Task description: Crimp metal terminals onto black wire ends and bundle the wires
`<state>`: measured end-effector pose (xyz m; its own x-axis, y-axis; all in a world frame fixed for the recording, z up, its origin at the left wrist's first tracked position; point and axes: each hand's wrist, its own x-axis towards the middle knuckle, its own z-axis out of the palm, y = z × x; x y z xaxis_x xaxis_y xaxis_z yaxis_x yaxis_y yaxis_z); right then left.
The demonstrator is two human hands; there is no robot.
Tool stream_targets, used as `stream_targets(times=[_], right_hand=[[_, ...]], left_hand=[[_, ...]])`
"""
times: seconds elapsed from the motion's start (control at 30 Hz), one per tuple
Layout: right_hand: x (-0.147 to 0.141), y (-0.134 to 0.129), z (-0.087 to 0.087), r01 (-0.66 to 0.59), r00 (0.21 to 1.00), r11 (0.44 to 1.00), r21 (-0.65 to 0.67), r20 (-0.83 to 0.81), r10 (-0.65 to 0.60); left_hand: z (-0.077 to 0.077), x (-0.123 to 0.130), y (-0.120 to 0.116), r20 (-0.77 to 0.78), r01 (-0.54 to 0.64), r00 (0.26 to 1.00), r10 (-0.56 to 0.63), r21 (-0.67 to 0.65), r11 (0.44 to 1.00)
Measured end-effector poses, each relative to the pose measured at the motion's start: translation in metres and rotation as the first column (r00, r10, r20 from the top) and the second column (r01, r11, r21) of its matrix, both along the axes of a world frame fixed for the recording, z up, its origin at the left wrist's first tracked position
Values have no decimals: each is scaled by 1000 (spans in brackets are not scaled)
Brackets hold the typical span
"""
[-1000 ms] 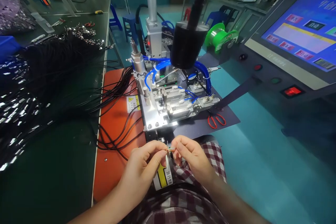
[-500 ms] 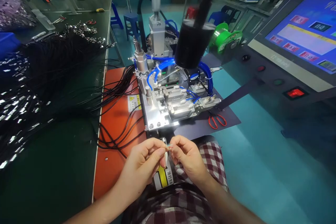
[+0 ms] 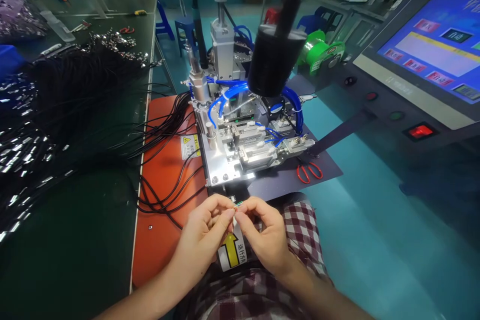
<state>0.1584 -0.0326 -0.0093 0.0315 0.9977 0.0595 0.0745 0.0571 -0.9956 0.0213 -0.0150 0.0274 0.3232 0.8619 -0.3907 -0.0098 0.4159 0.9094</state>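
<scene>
Just in front of the machine, my left hand and my right hand meet with fingertips almost touching. Between them show the thin coloured wires of a cable end, a green one the clearest. My left thumb and forefinger pinch the wires from the left; my right thumb and forefinger close on their tips. The fingers hide most of the wires. Below my hands lies a white label with a yellow arrow. The metal machine with blue air tubes stands directly beyond them.
Black cables run across the orange board at left, and a big bundle of them lies on the dark green table. Red-handled scissors rest right of the machine. A black cylinder hangs overhead; a screen stands at right.
My right hand has moved slightly left, and its thumb and forefinger now close over the wire tips that showed before. The left hand keeps its pinch.
</scene>
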Motion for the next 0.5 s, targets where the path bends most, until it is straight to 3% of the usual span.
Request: stream_targets(times=[0.1,0.33,0.5], right_hand=[[0,1,-1,11,1000,1000,-1,29,-11],[4,1,2,-4,998,1000,9,66,4],[14,6,5,-118,979,981,-151,-183,90]], left_hand=[[1,1,1,39,-27,999,27,-6,1000],[7,1,7,-49,-68,997,64,-90,994],[9,0,6,-13,-75,997,74,-136,988]])
